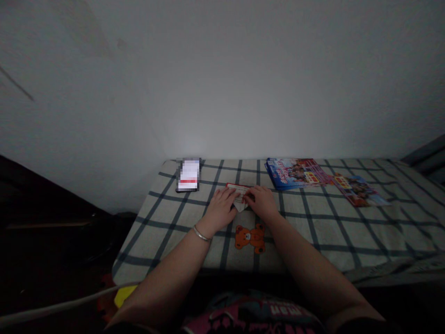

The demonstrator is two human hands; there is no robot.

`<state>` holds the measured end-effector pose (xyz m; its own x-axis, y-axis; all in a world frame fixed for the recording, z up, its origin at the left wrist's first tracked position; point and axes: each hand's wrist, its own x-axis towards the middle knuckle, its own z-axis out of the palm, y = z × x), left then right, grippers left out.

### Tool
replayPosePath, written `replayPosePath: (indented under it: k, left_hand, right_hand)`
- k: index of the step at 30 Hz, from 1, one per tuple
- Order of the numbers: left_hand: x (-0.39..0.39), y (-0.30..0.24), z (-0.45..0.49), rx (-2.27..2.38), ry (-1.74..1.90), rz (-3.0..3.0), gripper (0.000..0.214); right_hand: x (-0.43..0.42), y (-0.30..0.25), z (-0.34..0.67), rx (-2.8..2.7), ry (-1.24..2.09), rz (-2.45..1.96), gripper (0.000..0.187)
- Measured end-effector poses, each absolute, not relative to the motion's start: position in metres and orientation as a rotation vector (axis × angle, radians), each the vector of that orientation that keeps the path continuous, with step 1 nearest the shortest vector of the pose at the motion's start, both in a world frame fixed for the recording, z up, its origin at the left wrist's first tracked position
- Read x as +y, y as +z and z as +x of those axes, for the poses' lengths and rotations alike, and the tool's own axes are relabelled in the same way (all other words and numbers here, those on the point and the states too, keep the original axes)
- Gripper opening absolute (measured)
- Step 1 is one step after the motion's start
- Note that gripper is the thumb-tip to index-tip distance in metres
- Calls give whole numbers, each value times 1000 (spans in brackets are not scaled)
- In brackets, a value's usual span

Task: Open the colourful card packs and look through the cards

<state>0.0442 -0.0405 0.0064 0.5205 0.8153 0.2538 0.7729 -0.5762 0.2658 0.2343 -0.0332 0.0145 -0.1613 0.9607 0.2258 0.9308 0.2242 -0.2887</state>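
A small folded sheet of paper (240, 202), white with lines and a red upper edge, lies on the tablecloth and comes to a point toward me. My left hand (221, 207), with a silver bangle at the wrist, rests over its left side, fingers stretched out and pressing on the sheet. At the right side, my right hand (263, 202) has its fingers bent, with thumb and fingertips closed on the paper. Both hands cover parts of the sheet. Just below it, an orange teddy bear figure (250, 237) shows on the cloth.
A phone (188, 175) with a blurred screen lies at the back left. Colourful printed leaflets (295, 172) are stacked at the back right, and another leaflet (359, 189) lies beside them. The checked tablecloth (167, 213) covers the table, which stands against a pale wall (222, 83).
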Motion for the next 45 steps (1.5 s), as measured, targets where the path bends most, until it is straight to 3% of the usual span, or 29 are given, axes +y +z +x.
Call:
replayPosePath:
  k: [8, 25, 33, 45]
  left_hand:
    - [-41, 6, 46, 1384, 619, 2659, 39]
    - [-45, 9, 54, 1459, 640, 2625, 45]
    - [-43, 17, 53, 1163, 642, 2713, 17]
    - [-48, 27, 55, 1151, 579, 2780, 15]
  right_hand:
    - [-34, 17, 234, -2151, 119, -1737, 15]
    - [-33, 13, 234, -2100, 120, -1748, 19]
    - [-33, 8, 234, -2035, 29, -1792, 20]
    - [-38, 12, 240, -2063, 106, -1625, 18]
